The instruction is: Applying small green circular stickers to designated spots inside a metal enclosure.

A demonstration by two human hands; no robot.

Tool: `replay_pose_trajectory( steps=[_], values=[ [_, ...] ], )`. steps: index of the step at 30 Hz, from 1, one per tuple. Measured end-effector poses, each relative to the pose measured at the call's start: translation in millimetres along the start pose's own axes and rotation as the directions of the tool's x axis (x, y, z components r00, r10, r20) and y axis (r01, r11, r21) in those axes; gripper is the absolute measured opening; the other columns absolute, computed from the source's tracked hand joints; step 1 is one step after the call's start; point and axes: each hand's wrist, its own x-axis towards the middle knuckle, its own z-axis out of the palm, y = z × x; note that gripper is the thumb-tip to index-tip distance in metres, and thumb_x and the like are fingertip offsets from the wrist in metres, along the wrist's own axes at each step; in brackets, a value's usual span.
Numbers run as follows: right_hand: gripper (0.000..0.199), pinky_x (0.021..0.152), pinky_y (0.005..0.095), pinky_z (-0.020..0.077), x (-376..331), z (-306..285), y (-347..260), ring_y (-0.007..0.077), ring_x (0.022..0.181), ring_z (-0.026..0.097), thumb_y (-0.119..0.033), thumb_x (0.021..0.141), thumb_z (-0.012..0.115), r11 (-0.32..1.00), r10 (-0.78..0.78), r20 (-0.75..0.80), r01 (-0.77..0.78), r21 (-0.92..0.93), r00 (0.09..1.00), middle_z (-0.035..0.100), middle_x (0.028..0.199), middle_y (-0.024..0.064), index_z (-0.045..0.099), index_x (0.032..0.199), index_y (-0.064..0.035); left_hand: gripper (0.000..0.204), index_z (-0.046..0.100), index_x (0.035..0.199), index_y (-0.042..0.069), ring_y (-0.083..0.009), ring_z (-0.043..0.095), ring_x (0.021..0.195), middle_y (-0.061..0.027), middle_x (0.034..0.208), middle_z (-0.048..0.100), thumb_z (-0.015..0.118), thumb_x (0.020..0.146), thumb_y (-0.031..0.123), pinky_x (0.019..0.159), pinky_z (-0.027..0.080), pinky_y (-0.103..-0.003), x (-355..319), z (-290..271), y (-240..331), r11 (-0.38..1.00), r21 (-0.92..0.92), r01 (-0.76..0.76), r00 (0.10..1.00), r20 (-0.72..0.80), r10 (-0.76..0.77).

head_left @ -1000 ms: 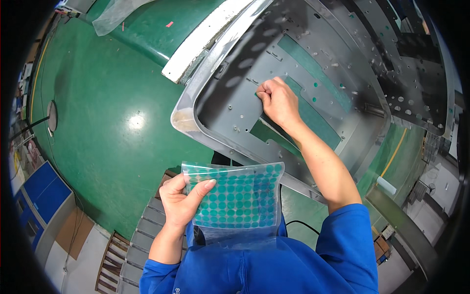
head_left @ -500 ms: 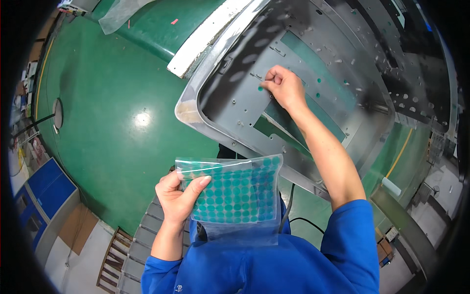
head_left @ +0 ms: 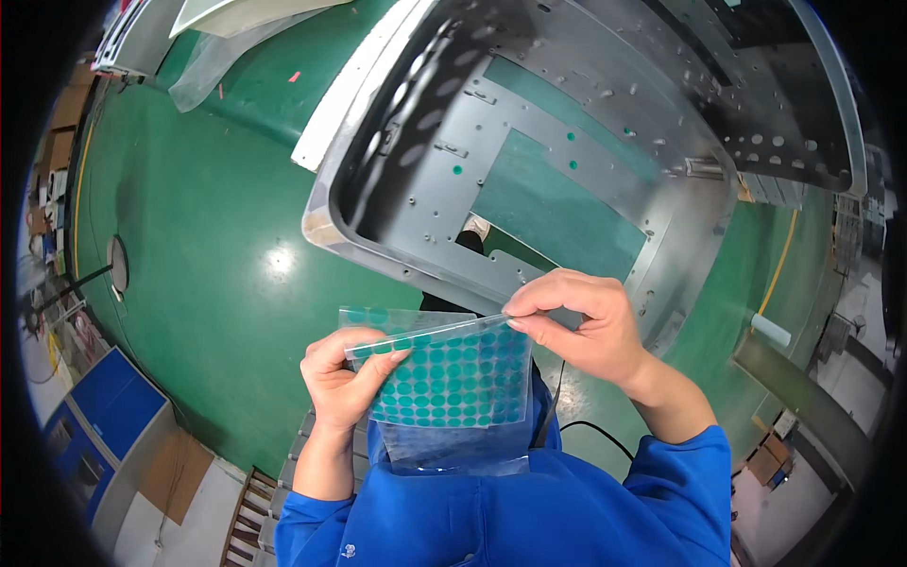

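My left hand (head_left: 347,376) pinches the left edge of a clear sheet of round green stickers (head_left: 444,378), thumb in front and fingers behind. At the sheet's top right corner, my right hand (head_left: 590,326) is closed, thumb and forefinger pressed on that corner. Whether a single loose sticker is between those fingertips is too small to tell. The sheet's upper edge is bent over, and clear film hangs below it. Beyond my hands is a grey metal housing (head_left: 326,227) with holes, studs and rectangular cut-outs. Several green dots (head_left: 457,170) sit on its inner panel.
The housing's rounded rim comes close to my right hand. A white-edged board (head_left: 354,80) lies against its left side. Green floor (head_left: 208,217) spreads to the left, with a blue cabinet (head_left: 109,406) at lower left. A dark cable (head_left: 600,430) runs near my right elbow.
My right hand has come back from the housing's inner panel to the sheet's top right corner. The sheet's upper edge is now bent over. The view has shifted slightly.
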Motion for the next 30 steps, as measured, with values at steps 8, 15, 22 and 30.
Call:
replay_pose_trajectory(
  steps=[8, 15, 22, 30],
  values=[
    [0.013, 0.059, 0.0273, 0.0447, -13, -5, 16, 0.0217, 0.068, 0.057, 0.006, 0.064, 0.061, 0.887, -0.333, -0.028, 0.303, -0.349, 0.943, 0.062, 0.081, 0.0105, 0.056, 0.073, -0.0025, 0.01, 0.062, 0.074, -0.002, -0.0065, 0.053, 0.061, -0.0036, 0.068, 0.061, 0.069, 0.066, 0.0, 0.057, 0.041, -0.019, 4, 16, 5, 0.983, -0.032, 0.182, 0.983, 0.023, -0.181],
    [0.002, 0.066, 0.0258, 0.0416, 1, -29, 74, 0.0163, 0.072, 0.051, -0.002, 0.074, 0.056, 0.956, 0.267, -0.144, -0.281, -0.087, 0.953, 0.052, 0.078, 0.0076, 0.054, 0.075, -0.0013, 0.014, 0.062, 0.081, -0.001, -0.0072, 0.052, 0.067, -0.0019, 0.074, 0.06, 0.065, 0.068, 0.0, 0.064, 0.041, -0.02, -11, -14, -8, 0.982, -0.044, 0.184, 0.968, -0.167, -0.189],
    [0.002, 0.07, 0.0349, 0.0421, -11, -18, 131, 0.0255, 0.082, 0.05, -0.008, 0.07, 0.059, 0.797, 0.37, 0.016, -0.309, -0.519, 0.929, 0.053, 0.081, 0.0064, 0.059, 0.072, -0.0088, 0.01, 0.06, 0.08, 0.002, -0.0056, 0.048, 0.065, 0.0013, 0.072, 0.057, 0.066, 0.072, 0.006, 0.061, 0.038, -0.018, -27, -51, -29, 0.978, -0.028, 0.205, 0.915, -0.349, -0.201],
    [0.002, 0.068, 0.0349, 0.0413, -13, -14, 137, 0.0248, 0.079, 0.049, -0.009, 0.072, 0.057, 0.78, 0.317, 0.014, -0.252, -0.573, 0.948, 0.052, 0.079, 0.0055, 0.058, 0.07, -0.0093, 0.011, 0.06, 0.08, 0.002, -0.0057, 0.049, 0.066, 0.0014, 0.073, 0.056, 0.066, 0.072, 0.007, 0.063, 0.038, -0.018, -29, -53, -36, 0.97, -0.043, 0.24, 0.914, -0.326, -0.24]
  ],
)
